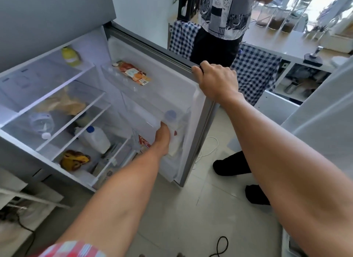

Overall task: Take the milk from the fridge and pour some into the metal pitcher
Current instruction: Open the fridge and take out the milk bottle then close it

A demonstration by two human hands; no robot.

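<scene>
Blue-capped milk bottle (171,121) is gripped by left hand (162,136); right hand (215,78) clasps fridge door (202,122).

Fridge (57,96): stood left, its door (172,88) swung open to the right.
Door's upper rack: held a packet (133,73).
Door's lower rack: held a capped bottle (170,116).
Lower shelf inside: carried a jug (97,138).
Behind door: a second person (219,27) stood.

The fridge (57,17) is grey outside and white inside. A white jug (96,139) carries a blue cap (90,129); another pale blue cap (170,114) sits in the door. A yellow bottle (70,56) stands up top. Blue-and-white checked cloth (255,73) hangs nearby, and a red-and-white patterned sleeve (72,249) shows below.
</scene>
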